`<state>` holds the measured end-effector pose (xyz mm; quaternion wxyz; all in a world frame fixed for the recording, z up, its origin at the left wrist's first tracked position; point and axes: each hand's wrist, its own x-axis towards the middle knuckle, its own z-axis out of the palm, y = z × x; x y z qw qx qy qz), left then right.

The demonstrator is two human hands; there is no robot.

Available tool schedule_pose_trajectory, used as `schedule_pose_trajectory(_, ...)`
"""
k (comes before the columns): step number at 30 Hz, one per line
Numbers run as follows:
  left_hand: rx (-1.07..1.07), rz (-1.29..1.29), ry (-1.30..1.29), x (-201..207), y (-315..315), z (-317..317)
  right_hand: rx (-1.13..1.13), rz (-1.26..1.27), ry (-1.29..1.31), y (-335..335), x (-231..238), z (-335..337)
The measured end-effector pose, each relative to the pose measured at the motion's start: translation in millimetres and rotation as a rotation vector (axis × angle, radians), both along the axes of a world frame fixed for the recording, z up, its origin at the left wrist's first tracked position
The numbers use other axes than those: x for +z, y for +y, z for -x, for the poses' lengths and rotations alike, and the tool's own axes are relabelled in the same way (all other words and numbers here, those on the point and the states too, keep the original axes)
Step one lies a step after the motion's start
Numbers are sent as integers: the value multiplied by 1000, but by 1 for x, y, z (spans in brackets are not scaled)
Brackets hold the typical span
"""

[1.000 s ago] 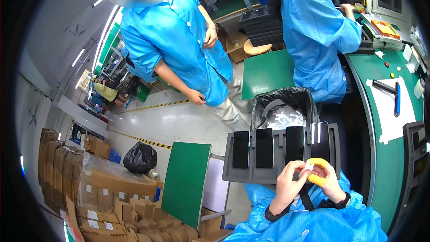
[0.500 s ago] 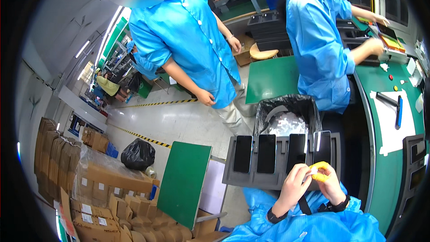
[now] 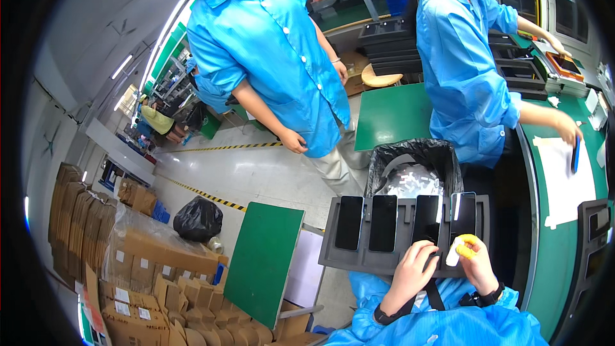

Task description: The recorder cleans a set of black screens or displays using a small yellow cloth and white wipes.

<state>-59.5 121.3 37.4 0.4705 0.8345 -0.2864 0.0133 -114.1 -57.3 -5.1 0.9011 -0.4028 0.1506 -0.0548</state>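
Observation:
Several dark-screened phones (image 3: 383, 224) lie in a row in a black tray (image 3: 333, 253) in front of me. My right hand (image 3: 475, 268), with yellow finger cots on its thumb and fingertips, pinches a small white piece (image 3: 453, 254) over the lower end of the rightmost phone (image 3: 463, 218). I cannot make out what the piece is. Beside it, my left hand (image 3: 413, 272) holds nothing visible, its fingers loosely bent and apart near the bottom of another phone (image 3: 426, 221).
Beyond the tray stands a black-lined bin (image 3: 416, 154) with white scraps inside. A co-worker (image 3: 458, 70) at right reaches over the green bench (image 3: 551, 263) toward a blue-handled tool (image 3: 576, 156). Another person (image 3: 282, 57) stands ahead. Cardboard boxes (image 3: 147, 269) pile up at left.
My hands have moved apart; the white piece stays in my right hand. The co-worker's near hand has swung down to the tool on the white sheet.

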Motion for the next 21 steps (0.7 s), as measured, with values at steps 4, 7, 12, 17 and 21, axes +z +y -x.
schedule_pose_trajectory(4,22,-23,47,-25,6,-6,-14,148,25,-18,-3,-9)
schedule_pose_trajectory(7,41,-52,38,-50,7,-8,-69,238,39,-29,-3,-28)
schedule_pose_trajectory(12,2,-17,41,-84,-3,-4,-81,479,-14,-42,7,-57)
schedule_pose_trajectory(17,-3,-96,42,-98,-4,1,-67,552,-24,-40,16,-63)
schedule_pose_trajectory(21,-22,-143,-60,-95,-7,-2,-104,690,4,-45,12,-65)
